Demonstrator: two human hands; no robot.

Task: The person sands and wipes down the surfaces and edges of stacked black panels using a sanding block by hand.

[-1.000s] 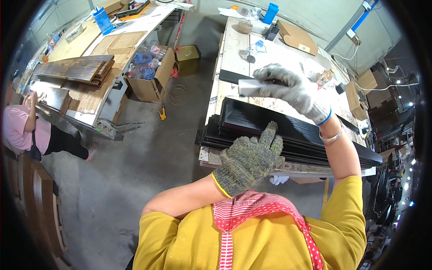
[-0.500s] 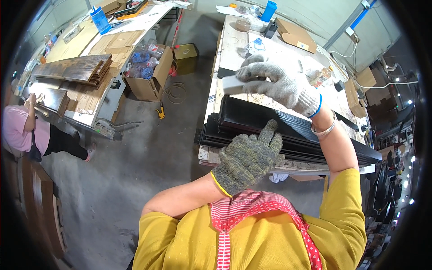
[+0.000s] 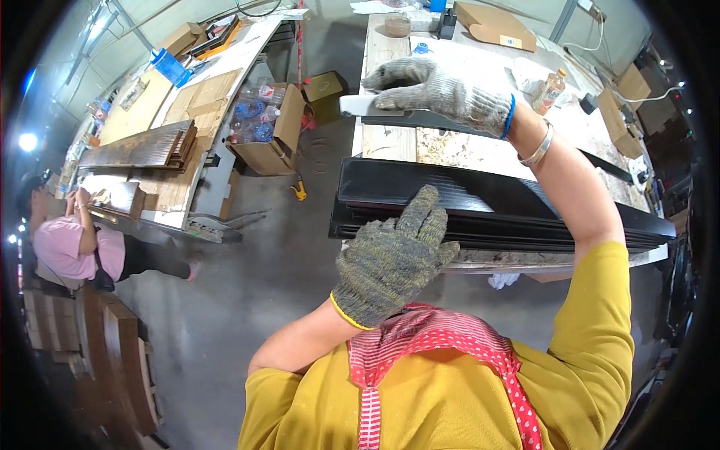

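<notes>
A stack of long black panels (image 3: 525, 206) lies along the near edge of a wooden workbench (image 3: 390, 139). My left hand (image 3: 394, 259), in a grey knitted glove, rests flat with fingers spread on the near left edge of the stack. My right hand (image 3: 439, 90), in a paler grey glove, grips one long black panel (image 3: 420, 118) near its white-tipped left end and holds it raised above the stack. That panel runs off to the right behind my forearm.
On the bench behind lie a plastic bottle (image 3: 550, 90), cardboard pieces (image 3: 491, 26) and a small bowl (image 3: 397, 25). An open cardboard box (image 3: 266, 131) stands on the concrete floor. A person in pink (image 3: 75, 244) works at another bench stacked with brown boards (image 3: 139, 146) to the left.
My right hand has carried the single black panel upward and farther from the stack. My left hand has stayed on the stack's edge.
</notes>
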